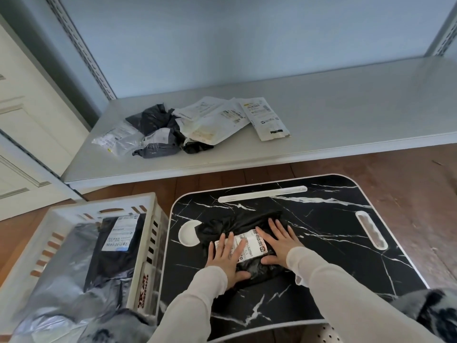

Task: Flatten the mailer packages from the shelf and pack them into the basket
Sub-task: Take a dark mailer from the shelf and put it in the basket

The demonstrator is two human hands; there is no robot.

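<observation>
A black mailer with a white label lies on the black marble-patterned lap table. My left hand presses flat on its left side, fingers straight over the label. On the right side my right hand also presses flat. A white slatted basket stands at the left; inside lie a black mailer with a label and grey mailers. On the grey shelf behind lies a pile of black, grey and white mailers.
The wooden floor shows to the right of the lap table. White panelled doors stand at the far left, and perforated shelf posts rise at both sides. A grey-black fuzzy thing sits at the bottom right.
</observation>
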